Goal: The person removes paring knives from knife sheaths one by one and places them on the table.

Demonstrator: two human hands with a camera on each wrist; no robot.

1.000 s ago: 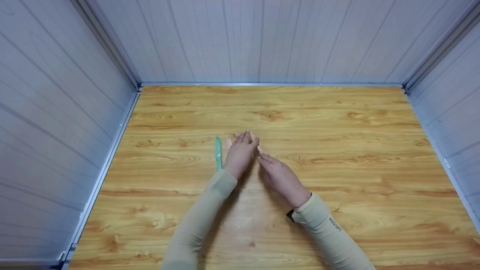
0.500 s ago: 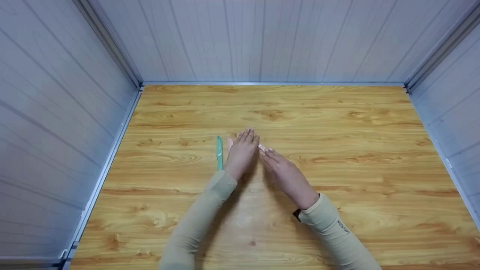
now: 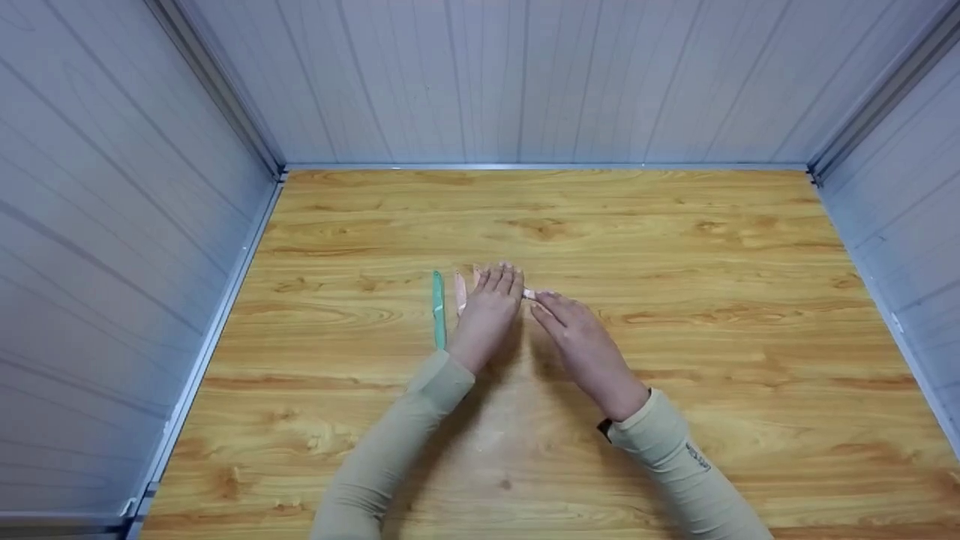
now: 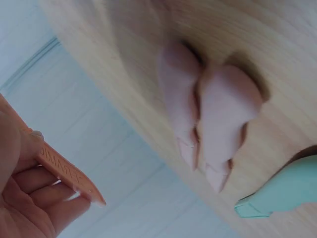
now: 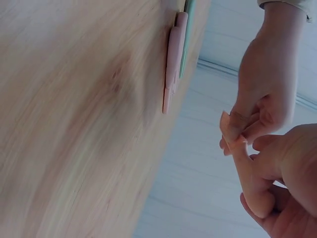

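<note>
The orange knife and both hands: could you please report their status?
Orange knife raised off the table: left hand pinches blade end, right hand grips handle. Nothing seen in the way; two pink knives and a green knife lie nearby.

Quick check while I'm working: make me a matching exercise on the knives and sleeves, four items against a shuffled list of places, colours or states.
Things:
1. Green knife
2. Pink knives
3. Orange knife
4. Sleeves

Places, colours or states:
A. Held in both the left hand and the right hand
B. Beige
C. Leftmost of the row in the head view
D. A pair, lying side by side on the table

Pairs: 1-C, 2-D, 3-A, 4-B
</note>
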